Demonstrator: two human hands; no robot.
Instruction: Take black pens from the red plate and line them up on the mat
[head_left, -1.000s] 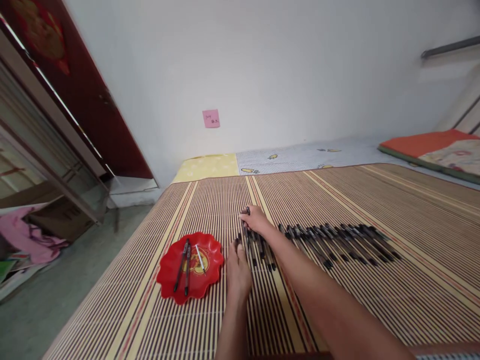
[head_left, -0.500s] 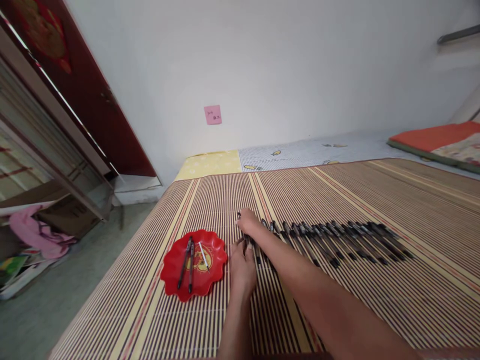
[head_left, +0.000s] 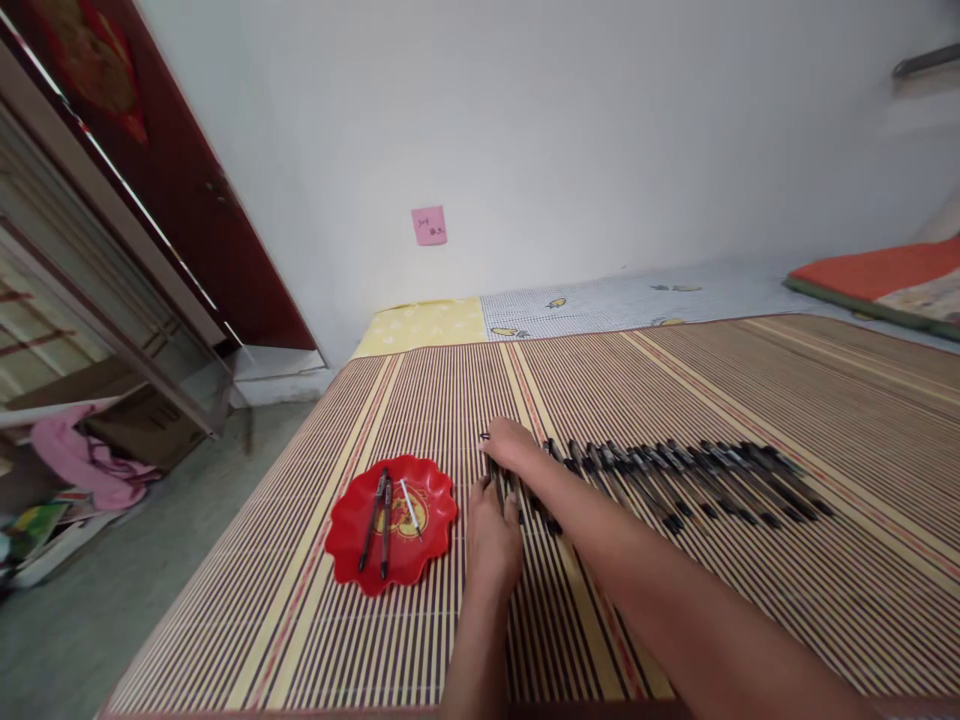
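Note:
A long row of black pens (head_left: 675,480) lies side by side on a striped bamboo mat (head_left: 825,400). My right hand (head_left: 514,447) rests on the row's left end, fingers curled over the far tips, where a dark pen tip shows. My left hand (head_left: 491,535) lies palm down on the mat, fingers stretched out and touching the near ends of the leftmost pens. Just left of it sits a red scalloped plate (head_left: 420,562) holding two black pens (head_left: 379,525) and a thin white refill (head_left: 409,508).
The mat's left edge drops to a grey floor with pink cloth (head_left: 82,465) and clutter. A dark red door (head_left: 172,180) stands at far left. A pink sticky note (head_left: 429,226) is on the white wall. An orange cushion (head_left: 877,275) lies far right.
The view has shifted left and slightly down. My right hand has drawn a little nearer along the leftmost pens; my left hand has stayed at their near ends.

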